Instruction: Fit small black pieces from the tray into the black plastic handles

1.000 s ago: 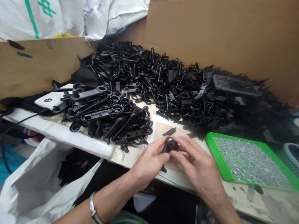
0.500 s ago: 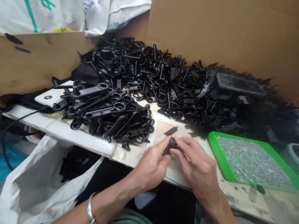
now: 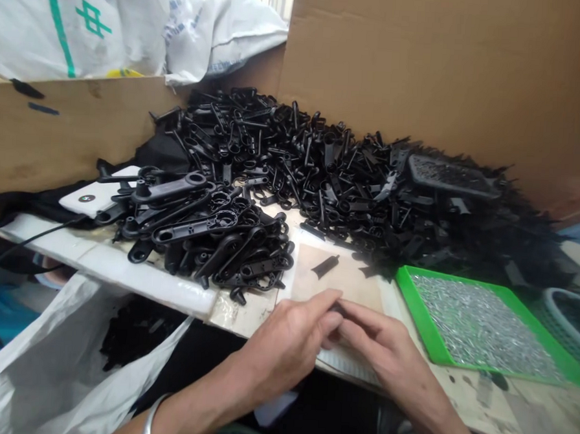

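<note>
My left hand (image 3: 296,331) and my right hand (image 3: 381,341) meet at the fingertips over the front edge of the worktable. Their fingers are closed together around something that they hide. Just beyond them, a small flat black piece (image 3: 325,266) lies on a brown sheet (image 3: 306,284). To the left is a heap of black plastic arms with ring-shaped ends (image 3: 197,225). On the right stands a green tray (image 3: 412,301) of small metal pins (image 3: 483,324).
A large pile of black parts (image 3: 293,152) reaches back to cardboard walls (image 3: 424,62). A dark tray (image 3: 452,177) rests on it. A white device (image 3: 91,197) with a cable lies left. Below hangs an open white sack (image 3: 44,359); a basket (image 3: 566,322) stands far right.
Both hands have moved slightly down, and their fingers have drawn together. The black part visible between them before is now hidden. The whole view has shifted a little.
</note>
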Demonstrator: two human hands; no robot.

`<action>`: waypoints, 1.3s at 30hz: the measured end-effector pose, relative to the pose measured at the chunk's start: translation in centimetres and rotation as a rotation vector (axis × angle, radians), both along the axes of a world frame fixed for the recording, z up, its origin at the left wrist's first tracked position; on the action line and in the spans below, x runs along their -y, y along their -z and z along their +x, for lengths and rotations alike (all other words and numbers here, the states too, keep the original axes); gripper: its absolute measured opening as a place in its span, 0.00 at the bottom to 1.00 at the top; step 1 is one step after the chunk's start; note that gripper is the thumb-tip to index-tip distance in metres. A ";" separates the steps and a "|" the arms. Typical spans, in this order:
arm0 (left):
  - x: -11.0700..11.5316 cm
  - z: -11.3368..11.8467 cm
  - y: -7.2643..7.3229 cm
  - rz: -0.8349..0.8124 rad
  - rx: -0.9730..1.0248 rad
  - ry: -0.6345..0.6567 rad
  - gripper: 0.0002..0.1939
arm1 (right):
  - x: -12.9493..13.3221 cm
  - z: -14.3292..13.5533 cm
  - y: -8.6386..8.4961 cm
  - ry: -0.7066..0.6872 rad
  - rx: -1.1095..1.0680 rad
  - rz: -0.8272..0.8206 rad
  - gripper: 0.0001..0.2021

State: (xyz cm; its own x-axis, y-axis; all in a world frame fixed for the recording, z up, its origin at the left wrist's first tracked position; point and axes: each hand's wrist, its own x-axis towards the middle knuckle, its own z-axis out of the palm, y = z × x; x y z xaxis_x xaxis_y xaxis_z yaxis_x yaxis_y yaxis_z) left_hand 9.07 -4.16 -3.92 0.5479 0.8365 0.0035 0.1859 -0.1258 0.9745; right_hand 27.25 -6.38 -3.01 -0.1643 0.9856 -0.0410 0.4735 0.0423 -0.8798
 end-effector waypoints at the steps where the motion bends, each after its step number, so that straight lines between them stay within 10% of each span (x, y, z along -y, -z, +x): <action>1: 0.2 -0.2 -0.2 0.043 -0.053 -0.008 0.20 | 0.0 -0.2 -0.1 0.011 -0.006 -0.008 0.15; 8: -0.2 -0.4 -0.5 0.169 -0.098 -0.072 0.18 | -0.3 -2.3 -0.8 0.206 -0.010 0.098 0.10; 12: -1.0 -0.7 -0.9 0.514 -0.283 -0.206 0.21 | -2.9 -2.0 -1.3 0.063 0.022 0.055 0.14; 17: -2.2 -4.7 -4.9 1.073 -0.576 -0.507 0.25 | -9.1 0.2 -1.4 0.090 0.655 0.285 0.15; 21: -4.8 -8.9 -7.8 1.058 -0.896 -0.722 0.18 | -13.4 1.0 0.3 0.145 0.880 0.322 0.13; 30: -9.4 -12.5 -9.5 0.821 -1.376 -0.523 0.12 | -14.3 2.5 1.6 0.112 0.906 0.314 0.11; 39: -9.6 -7.5 -9.9 1.103 -1.015 -0.411 0.14 | -12.8 4.1 1.4 0.201 0.706 0.524 0.10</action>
